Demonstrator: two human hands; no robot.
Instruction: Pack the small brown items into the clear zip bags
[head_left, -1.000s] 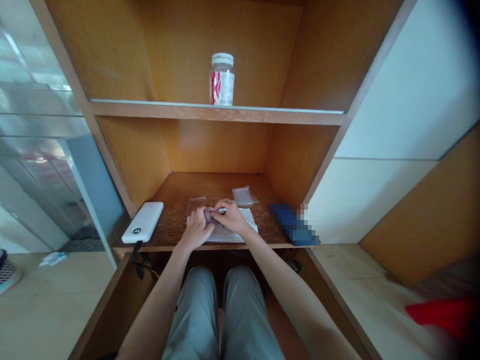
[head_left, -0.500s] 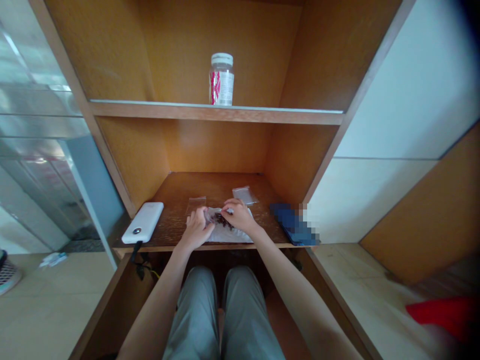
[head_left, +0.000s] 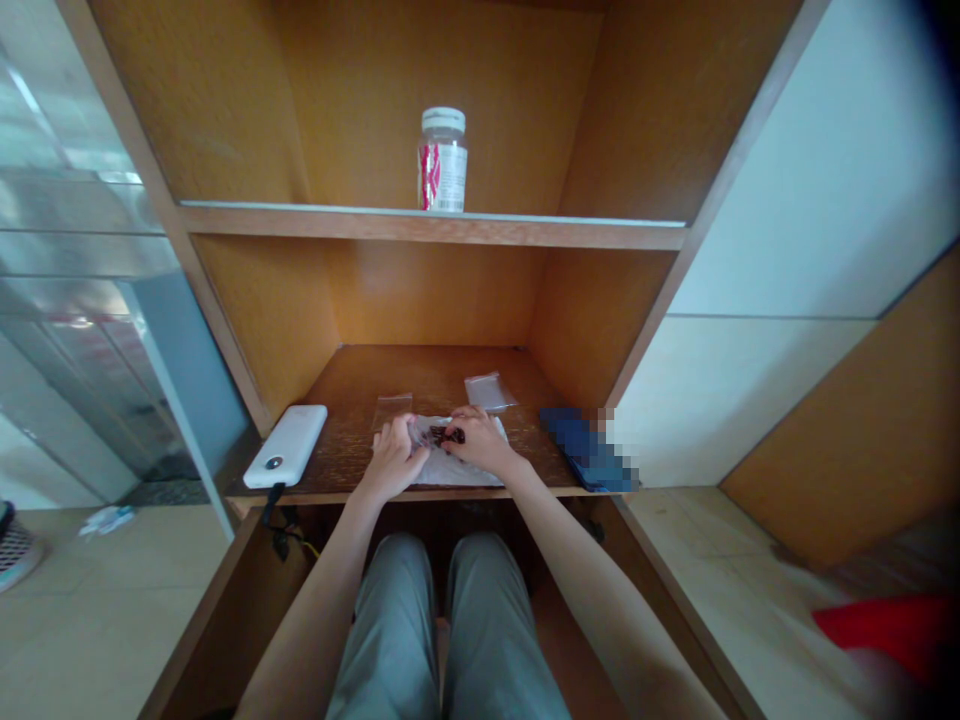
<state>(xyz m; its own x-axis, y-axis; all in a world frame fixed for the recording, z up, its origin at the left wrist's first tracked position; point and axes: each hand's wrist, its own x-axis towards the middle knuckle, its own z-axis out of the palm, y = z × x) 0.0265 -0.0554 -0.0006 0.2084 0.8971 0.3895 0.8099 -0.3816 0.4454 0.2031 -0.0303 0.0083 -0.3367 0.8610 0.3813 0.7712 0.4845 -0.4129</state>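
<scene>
— Left hand (head_left: 391,460)?

— Clenched, fingers curled round a crumpled clear plastic packet (head_left: 415,432), grasping it just beside the dark stuff

— Right hand (head_left: 484,442)?

— Curved down over the right end of a dark reddish-brown clump (head_left: 448,435), fingertips against it; firm grasp or light touch, no telling from this view

— And the clump?

— Between both hands, above crinkled white paper (head_left: 459,472), near the front edge of the wooden desk shelf (head_left: 420,375); inside plastic or loose, too small to tell

— Around it?

— Behind the paper, two flat clear plastic bags, the left one (head_left: 394,408) and the right one (head_left: 490,391); at the front left corner, a smooth, round-cornered white power bank (head_left: 285,446), a black cable (head_left: 274,525) hanging over the edge; by the right wall, a pixelated blue object (head_left: 577,438)

— Higher up?

— On the upper wooden shelf (head_left: 427,224), a glass jar (head_left: 442,160), white lid, red-and-white label, well above both hands
</scene>
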